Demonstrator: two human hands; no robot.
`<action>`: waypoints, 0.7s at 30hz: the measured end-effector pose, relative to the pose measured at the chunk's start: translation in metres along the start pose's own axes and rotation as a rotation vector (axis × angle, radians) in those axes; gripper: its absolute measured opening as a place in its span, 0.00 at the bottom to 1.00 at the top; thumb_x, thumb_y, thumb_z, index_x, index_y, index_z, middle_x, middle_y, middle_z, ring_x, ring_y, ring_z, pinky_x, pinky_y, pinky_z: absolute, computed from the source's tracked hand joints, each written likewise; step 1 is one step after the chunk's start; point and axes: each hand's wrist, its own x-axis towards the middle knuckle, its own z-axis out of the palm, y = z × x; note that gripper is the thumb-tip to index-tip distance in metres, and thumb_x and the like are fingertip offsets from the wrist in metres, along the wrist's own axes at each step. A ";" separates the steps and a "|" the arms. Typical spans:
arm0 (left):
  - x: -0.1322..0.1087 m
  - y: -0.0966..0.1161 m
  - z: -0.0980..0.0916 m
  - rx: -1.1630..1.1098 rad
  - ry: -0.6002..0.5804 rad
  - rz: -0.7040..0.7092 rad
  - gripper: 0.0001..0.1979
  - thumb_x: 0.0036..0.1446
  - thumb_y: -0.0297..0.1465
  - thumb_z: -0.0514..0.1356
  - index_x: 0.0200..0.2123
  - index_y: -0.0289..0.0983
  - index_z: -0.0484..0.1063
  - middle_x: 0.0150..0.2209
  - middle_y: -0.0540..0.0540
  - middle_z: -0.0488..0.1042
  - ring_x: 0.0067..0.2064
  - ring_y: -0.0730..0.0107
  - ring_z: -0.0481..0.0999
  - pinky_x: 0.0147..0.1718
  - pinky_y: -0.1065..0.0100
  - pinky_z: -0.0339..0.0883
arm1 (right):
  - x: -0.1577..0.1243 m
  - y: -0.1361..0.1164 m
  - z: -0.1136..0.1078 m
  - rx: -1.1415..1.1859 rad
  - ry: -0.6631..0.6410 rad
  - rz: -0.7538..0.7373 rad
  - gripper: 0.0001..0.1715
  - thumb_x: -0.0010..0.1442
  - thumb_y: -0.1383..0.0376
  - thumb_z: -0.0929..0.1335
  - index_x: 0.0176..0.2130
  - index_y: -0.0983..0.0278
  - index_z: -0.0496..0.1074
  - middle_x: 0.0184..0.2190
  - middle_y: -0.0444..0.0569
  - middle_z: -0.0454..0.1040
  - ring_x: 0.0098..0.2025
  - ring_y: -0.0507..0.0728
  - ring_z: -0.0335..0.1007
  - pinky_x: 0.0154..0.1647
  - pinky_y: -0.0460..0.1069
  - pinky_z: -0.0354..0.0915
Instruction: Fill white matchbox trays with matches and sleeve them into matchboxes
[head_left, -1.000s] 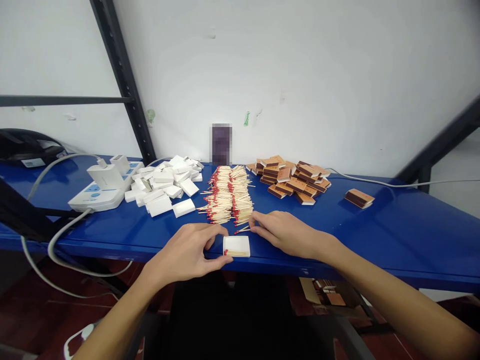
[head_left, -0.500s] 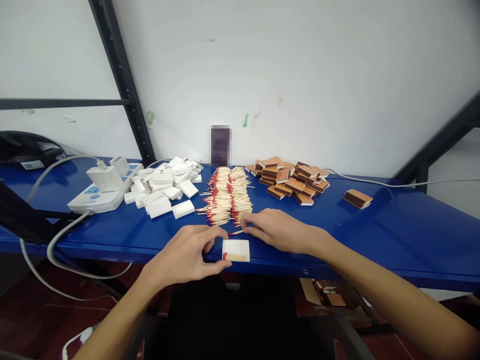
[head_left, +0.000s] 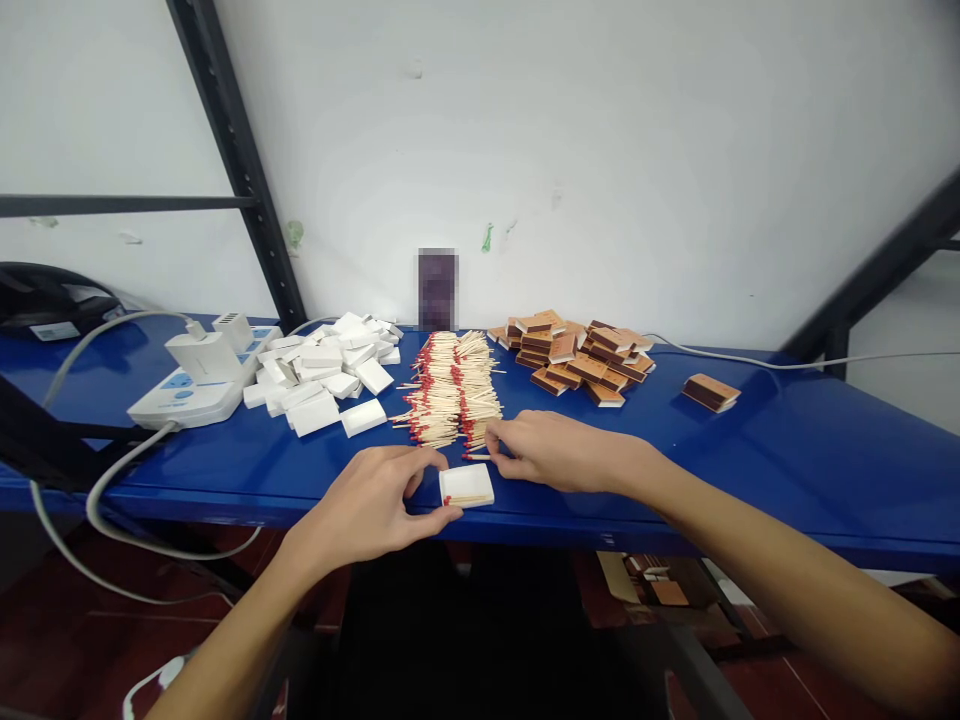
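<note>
Bench: blue bench point(head_left: 750, 450) is running along a white wall, carrying everything.
Tray: white tray point(head_left: 467, 485) is lying flat at the bench's near edge, with a few matches lying inside.
Left hand: left hand point(head_left: 367, 505) is gripping the tray's left end, fingers curling over the far side and thumb pressing the near side.
Right hand: right hand point(head_left: 559, 452) is resting palm down just right of the tray, fingertips bunching at a loose matchstick point(head_left: 476, 456); whether they are pinching it cannot be told.
Pile: match pile point(head_left: 450, 390) is lying just behind both hands.
Left of pile: empty trays point(head_left: 330, 370) are heaping up, a power strip point(head_left: 187, 395) sitting beyond them.
Right of pile: brown sleeves point(head_left: 577, 355) are stacking loosely.
</note>
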 end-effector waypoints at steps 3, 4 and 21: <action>0.001 0.000 0.000 0.005 -0.005 -0.041 0.17 0.58 0.47 0.60 0.40 0.39 0.72 0.22 0.56 0.61 0.23 0.74 0.61 0.25 0.71 0.50 | -0.005 -0.002 -0.005 0.054 0.067 -0.023 0.07 0.66 0.64 0.61 0.39 0.63 0.67 0.26 0.44 0.67 0.27 0.53 0.59 0.28 0.47 0.50; 0.002 0.001 0.000 0.003 -0.008 -0.050 0.18 0.58 0.47 0.60 0.40 0.38 0.72 0.22 0.56 0.61 0.23 0.74 0.61 0.25 0.71 0.50 | -0.007 -0.005 -0.007 0.074 0.081 -0.036 0.07 0.66 0.64 0.61 0.39 0.63 0.67 0.25 0.43 0.67 0.26 0.52 0.58 0.27 0.47 0.49; 0.001 0.001 -0.001 0.004 -0.010 -0.050 0.16 0.58 0.46 0.60 0.42 0.40 0.70 0.23 0.56 0.61 0.25 0.73 0.62 0.26 0.71 0.50 | -0.003 0.007 0.005 0.034 0.147 -0.003 0.09 0.66 0.62 0.64 0.44 0.63 0.68 0.24 0.43 0.68 0.26 0.52 0.60 0.27 0.47 0.48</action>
